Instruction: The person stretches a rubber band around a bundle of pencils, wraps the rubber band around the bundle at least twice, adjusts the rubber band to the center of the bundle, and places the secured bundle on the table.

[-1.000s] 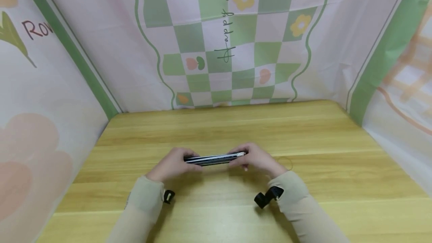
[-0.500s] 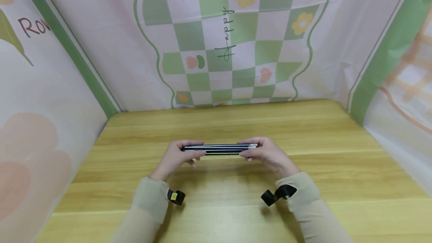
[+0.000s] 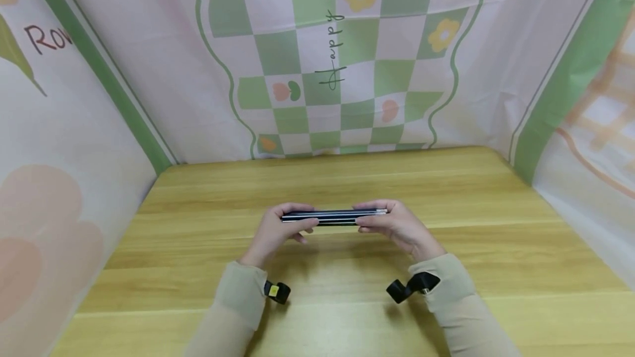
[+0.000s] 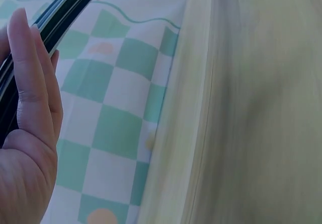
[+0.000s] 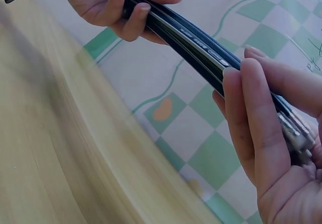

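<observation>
A bundle of dark pencils point(image 3: 337, 217) with pale stripes is held level above the table between both hands. My left hand point(image 3: 275, 232) grips its left end, thumb along the near side and fingers behind. My right hand point(image 3: 403, 230) grips the right end, where silvery metal ferrules point(image 5: 297, 131) show close to the palm in the right wrist view. White lettering runs along one pencil there. In the left wrist view, the dark pencils point(image 4: 63, 20) slant past the straight fingers point(image 4: 31, 68) of the left hand.
Under the hands is a wood-grain table point(image 3: 327, 302). A green-and-white checked cloth point(image 3: 322, 98) hangs behind its back edge, with printed cloth on both sides too. Black wrist cameras point(image 3: 278, 292) stick out from both sleeves.
Both hands have raised the pencils away from the body and levelled them. Over the last half second the left hand slid rightward, nearer the right one. A thin ring on the table is now hidden.
</observation>
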`<action>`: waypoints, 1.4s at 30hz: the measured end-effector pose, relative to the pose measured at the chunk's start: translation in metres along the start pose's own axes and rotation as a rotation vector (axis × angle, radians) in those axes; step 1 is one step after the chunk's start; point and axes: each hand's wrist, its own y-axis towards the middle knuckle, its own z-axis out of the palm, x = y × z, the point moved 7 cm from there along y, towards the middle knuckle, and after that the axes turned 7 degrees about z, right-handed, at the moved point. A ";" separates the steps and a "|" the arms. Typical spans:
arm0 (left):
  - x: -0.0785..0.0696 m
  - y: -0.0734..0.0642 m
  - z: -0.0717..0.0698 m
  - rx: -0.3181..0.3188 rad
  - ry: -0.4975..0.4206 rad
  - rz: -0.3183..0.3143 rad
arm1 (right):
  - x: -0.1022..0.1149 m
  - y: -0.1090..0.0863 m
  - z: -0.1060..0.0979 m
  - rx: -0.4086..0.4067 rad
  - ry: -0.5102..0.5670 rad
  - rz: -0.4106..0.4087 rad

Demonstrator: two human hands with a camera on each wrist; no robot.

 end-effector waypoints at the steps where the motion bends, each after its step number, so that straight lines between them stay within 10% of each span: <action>1: 0.000 0.000 0.002 0.004 -0.002 0.002 | 0.000 0.000 0.000 0.002 -0.002 0.001; 15: 0.008 0.003 0.023 0.024 -0.122 -0.040 | -0.002 -0.003 -0.005 -0.047 -0.006 0.018; 42: 0.016 0.004 0.016 -0.026 -0.170 -0.060 | 0.011 -0.029 -0.043 -0.104 -0.074 -0.085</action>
